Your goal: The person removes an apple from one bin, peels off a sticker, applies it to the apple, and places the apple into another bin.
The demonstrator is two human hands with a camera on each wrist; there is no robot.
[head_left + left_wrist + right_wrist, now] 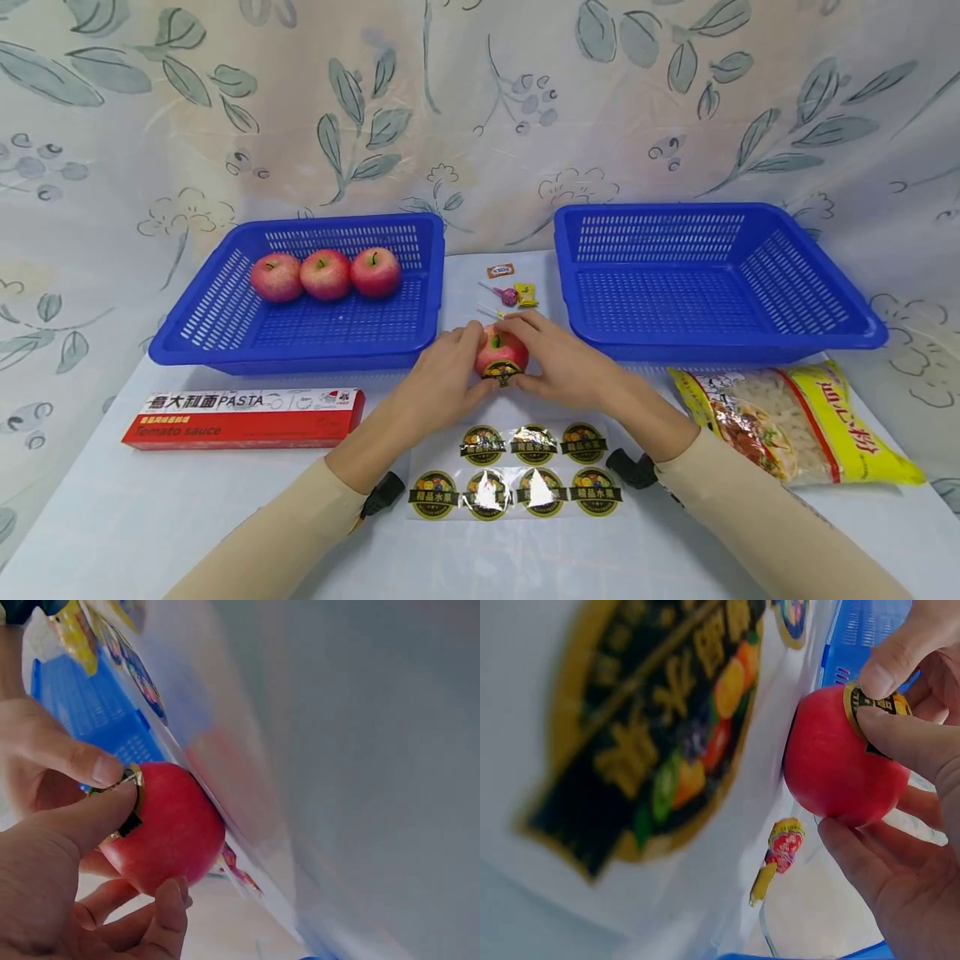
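A red apple (491,343) sits on the table between both hands. A round black-and-gold fruit sticker (501,372) lies on its near side. My left hand (448,375) grips the apple from the left, fingers round it and thumb on the sticker. From the other side my right hand (562,363) holds it too, its thumb pressing the opposite part of the sticker (876,705). Both wrist views show the thumbs close together on the label. Just in front of the hands lies a clear sheet (435,444) with several matching stickers.
Three apples (326,274) sit in the left blue basket (300,360); another blue basket (720,343) stands at right. Wrapped candies (510,296) lie behind the hands. A red-and-white pasta box (243,419) is at left, a yellow food bag (795,425) at right.
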